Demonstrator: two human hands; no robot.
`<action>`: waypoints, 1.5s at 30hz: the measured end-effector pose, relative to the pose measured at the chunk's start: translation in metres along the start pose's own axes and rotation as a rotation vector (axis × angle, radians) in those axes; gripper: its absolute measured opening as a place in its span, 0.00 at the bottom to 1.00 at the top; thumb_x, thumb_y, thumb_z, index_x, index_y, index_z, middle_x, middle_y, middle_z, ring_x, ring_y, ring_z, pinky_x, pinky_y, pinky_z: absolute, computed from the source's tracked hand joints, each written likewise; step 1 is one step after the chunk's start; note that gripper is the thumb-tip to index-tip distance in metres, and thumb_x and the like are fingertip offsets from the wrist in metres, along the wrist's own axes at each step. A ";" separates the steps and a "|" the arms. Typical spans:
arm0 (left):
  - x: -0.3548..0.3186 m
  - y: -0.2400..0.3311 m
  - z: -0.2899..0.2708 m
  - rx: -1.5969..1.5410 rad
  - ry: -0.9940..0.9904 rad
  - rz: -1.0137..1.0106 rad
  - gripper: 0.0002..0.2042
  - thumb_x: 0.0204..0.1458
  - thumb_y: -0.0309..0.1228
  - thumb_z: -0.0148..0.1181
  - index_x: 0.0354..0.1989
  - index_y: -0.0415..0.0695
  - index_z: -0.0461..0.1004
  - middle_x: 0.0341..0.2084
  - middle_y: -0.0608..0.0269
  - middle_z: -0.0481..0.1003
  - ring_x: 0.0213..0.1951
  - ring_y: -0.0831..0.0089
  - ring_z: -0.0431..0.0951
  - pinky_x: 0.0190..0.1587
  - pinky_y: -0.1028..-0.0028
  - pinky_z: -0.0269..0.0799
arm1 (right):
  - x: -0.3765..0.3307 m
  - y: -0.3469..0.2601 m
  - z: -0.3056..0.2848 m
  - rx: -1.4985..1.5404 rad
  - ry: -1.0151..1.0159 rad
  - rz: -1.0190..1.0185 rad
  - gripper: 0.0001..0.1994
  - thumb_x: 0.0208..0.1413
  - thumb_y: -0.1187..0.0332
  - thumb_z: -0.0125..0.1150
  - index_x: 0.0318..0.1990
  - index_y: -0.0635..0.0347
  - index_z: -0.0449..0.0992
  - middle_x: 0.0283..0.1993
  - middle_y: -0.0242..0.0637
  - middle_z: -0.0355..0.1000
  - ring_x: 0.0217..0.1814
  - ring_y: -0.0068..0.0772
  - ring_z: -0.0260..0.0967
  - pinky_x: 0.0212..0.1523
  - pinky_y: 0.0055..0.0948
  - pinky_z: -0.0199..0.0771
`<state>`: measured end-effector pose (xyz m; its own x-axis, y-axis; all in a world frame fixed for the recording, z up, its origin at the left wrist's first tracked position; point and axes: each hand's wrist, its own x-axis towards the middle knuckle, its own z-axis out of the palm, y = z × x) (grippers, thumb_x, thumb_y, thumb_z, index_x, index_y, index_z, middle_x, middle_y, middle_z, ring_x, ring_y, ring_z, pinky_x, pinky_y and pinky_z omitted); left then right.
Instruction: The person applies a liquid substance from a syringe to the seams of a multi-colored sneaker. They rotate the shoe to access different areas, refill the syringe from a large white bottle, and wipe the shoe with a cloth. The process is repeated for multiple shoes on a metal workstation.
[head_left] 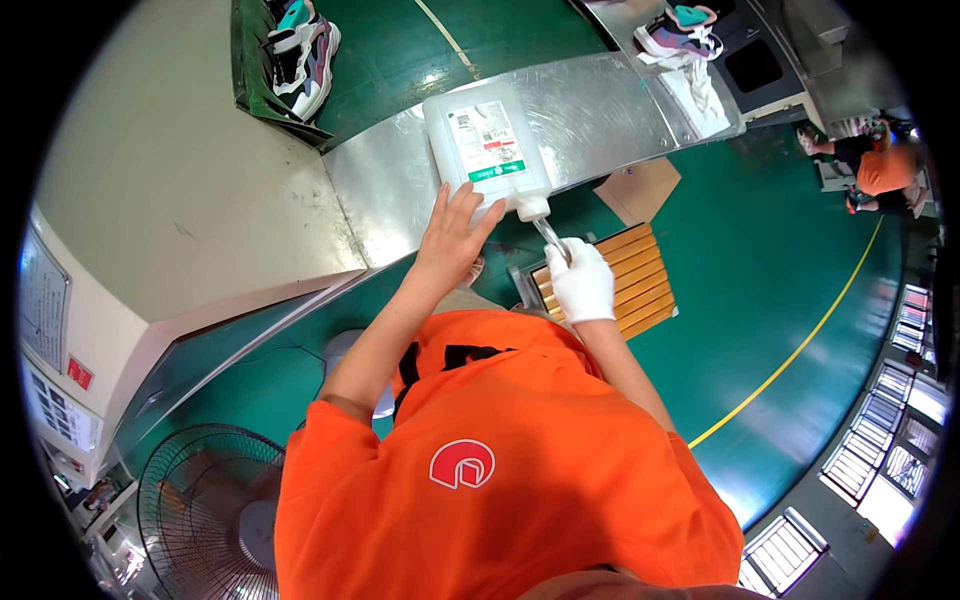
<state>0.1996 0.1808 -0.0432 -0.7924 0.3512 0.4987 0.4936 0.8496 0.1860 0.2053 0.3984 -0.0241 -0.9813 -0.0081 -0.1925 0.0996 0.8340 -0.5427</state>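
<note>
A translucent white plastic jug point(436, 138) with a white and green label rests on the metal worktop. Its neck points toward me, past the worktop's near edge. My left hand point(456, 235) is bare and lies on the jug's near left corner with its fingers spread. In a white glove, my right hand point(583, 284) is closed around a slim silver metal rod point(545, 233). The rod's far end meets the jug's mouth; whether it reaches inside cannot be told.
Sneakers stand in a green bin point(245, 70) at the far left, and another sneaker point(680, 35) at the far right. A slatted wooden platform point(640, 280) lies below my right hand. A fan point(210, 510) stands at lower left. Another person point(885, 170) is at far right.
</note>
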 end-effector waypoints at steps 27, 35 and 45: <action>0.036 0.083 0.076 -1.611 -0.192 -1.337 0.15 0.64 0.28 0.44 0.53 0.27 0.66 0.42 0.49 0.76 0.47 0.59 0.79 0.52 0.63 0.75 | -0.021 0.043 0.027 0.480 -0.114 0.142 0.31 0.59 0.70 0.57 0.69 0.60 0.53 0.44 0.56 0.75 0.46 0.59 0.73 0.45 0.44 0.71; 0.041 0.085 0.073 -1.611 -0.179 -1.320 0.16 0.64 0.26 0.44 0.54 0.25 0.64 0.40 0.48 0.76 0.47 0.58 0.79 0.53 0.63 0.74 | -0.035 0.056 0.030 0.420 -0.080 0.148 0.29 0.60 0.72 0.56 0.69 0.57 0.56 0.38 0.44 0.75 0.39 0.38 0.74 0.42 0.33 0.73; 0.038 0.084 0.079 -1.605 -0.165 -1.337 0.16 0.64 0.26 0.44 0.54 0.25 0.64 0.41 0.48 0.75 0.47 0.57 0.79 0.52 0.63 0.75 | -0.036 0.055 0.024 0.408 -0.100 0.128 0.29 0.60 0.70 0.56 0.68 0.58 0.55 0.42 0.53 0.74 0.43 0.57 0.72 0.45 0.44 0.71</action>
<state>0.1826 0.2964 -0.0760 -0.8160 0.0571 -0.5752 -0.5416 -0.4233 0.7263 0.2499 0.4312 -0.0669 -0.9380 0.0113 -0.3465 0.2962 0.5454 -0.7841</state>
